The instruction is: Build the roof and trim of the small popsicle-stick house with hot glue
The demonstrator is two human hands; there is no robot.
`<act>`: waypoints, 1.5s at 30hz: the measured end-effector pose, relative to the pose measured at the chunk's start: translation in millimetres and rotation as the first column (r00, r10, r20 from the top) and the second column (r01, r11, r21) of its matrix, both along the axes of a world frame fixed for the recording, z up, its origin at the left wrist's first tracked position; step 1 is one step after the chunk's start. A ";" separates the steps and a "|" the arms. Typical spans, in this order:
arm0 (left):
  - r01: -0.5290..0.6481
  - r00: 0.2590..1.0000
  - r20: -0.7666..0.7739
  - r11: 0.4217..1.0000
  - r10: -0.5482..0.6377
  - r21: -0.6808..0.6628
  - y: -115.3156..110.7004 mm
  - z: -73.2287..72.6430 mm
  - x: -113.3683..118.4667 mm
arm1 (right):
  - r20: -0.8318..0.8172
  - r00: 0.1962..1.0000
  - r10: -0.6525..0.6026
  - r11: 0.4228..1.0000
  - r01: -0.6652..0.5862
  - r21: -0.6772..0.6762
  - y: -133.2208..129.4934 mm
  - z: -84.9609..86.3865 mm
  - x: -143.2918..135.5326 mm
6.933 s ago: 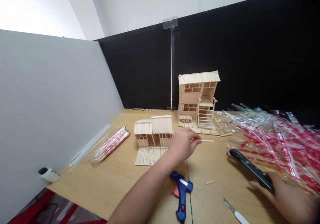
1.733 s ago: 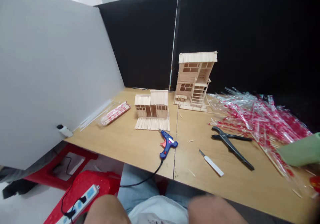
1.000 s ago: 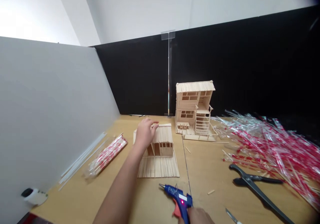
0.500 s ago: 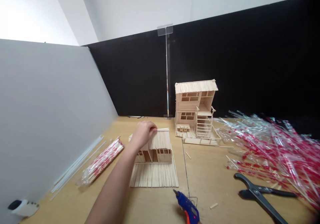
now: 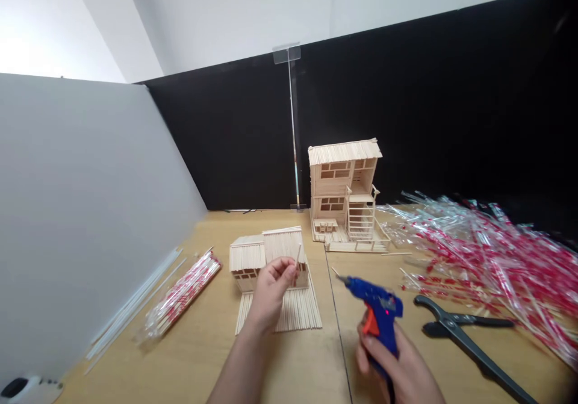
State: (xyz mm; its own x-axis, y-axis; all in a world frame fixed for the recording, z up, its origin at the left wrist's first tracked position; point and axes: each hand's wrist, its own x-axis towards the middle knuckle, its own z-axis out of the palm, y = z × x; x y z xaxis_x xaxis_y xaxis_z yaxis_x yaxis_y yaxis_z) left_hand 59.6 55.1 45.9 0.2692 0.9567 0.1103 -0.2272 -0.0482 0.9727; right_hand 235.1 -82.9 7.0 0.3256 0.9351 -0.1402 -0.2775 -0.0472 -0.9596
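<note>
My left hand (image 5: pixel 273 289) is closed, pinching a short thin wooden stick (image 5: pixel 298 252) upright between thumb and fingers. Behind it stands a small house model (image 5: pixel 247 258) of wooden sticks, with a slatted roof and a stick floor in front; the hand hides part of its wall. My right hand (image 5: pixel 392 356) grips a blue hot glue gun (image 5: pixel 382 313) with an orange trigger. Its nozzle points left, towards the left hand, apart from the stick and the model. A small red light shows on the gun's side.
A taller two-storey stick house (image 5: pixel 345 193) stands at the back. To the right lie a heap of red-and-clear wrappers (image 5: pixel 487 253) and dark cutting pliers (image 5: pixel 456 326). On the left are a wrapped stick bundle (image 5: pixel 183 292) and white glue sticks (image 5: pixel 135 298).
My left hand has come off the small house's roof towards me and now shows a stick. My right hand has lifted the glue gun into view from the lower edge.
</note>
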 end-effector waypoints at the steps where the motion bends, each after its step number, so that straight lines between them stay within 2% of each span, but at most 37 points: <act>1: 0.021 0.999 0.040 0.999 -0.019 -0.036 -5.3 -7.9 4.3 | -0.046 0.999 0.014 0.999 -0.013 0.029 8.8 9.5 1.5; 4: 0.091 0.992 0.096 0.989 -0.080 -0.118 -17.8 -25.9 15.8 | -0.161 0.986 0.029 0.993 -0.010 0.119 33.9 32.6 1.9; 7: 0.149 0.987 0.078 0.977 -0.139 -0.155 -27.3 -35.9 23.7 | -0.101 0.995 0.004 0.987 0.012 0.159 50.8 41.0 -3.3; 10: 0.187 0.982 0.035 0.967 -0.184 -0.173 -33.7 -39.9 28.2 | 0.067 0.992 -0.106 0.982 0.094 0.163 56.3 37.6 -9.4; 12: 0.202 0.979 0.017 0.963 -0.202 -0.181 -36.1 -40.5 29.7 | 0.116 0.982 -0.148 0.980 0.131 0.149 55.9 33.7 -11.0; 17: 0.251 0.967 0.020 0.945 -0.252 -0.210 -39.3 -40.9 31.3 | 0.106 0.987 -0.120 0.987 0.107 0.120 52.3 27.6 -5.7; 22: 0.410 0.912 0.092 0.871 -0.400 -0.271 -42.4 -40.6 32.1 | 0.110 0.987 -0.114 0.990 0.103 0.099 49.5 17.6 -1.5; 25: 0.457 0.889 0.156 0.841 -0.430 -0.290 -44.3 -40.1 33.2 | 0.112 0.989 -0.096 0.993 0.087 0.085 48.2 10.7 -2.2; 29: 0.463 0.885 0.231 0.819 -0.405 -0.339 -45.2 -40.5 33.6 | 0.131 0.989 -0.066 0.995 0.055 0.088 46.7 12.2 -0.7; 36: 0.299 0.936 0.309 0.848 -0.171 -0.437 -32.9 -43.6 22.5 | 0.018 0.994 0.111 0.984 -0.112 0.139 37.8 30.3 16.3; 40: 0.239 0.935 0.347 0.860 -0.078 -0.451 -25.8 -44.9 16.4 | 0.043 0.976 0.215 0.970 -0.219 0.104 30.6 24.2 14.9; 45: 0.204 0.940 0.338 0.870 -0.046 -0.449 -25.2 -43.3 15.8 | 0.138 0.965 0.223 0.965 -0.239 0.111 24.9 10.8 8.2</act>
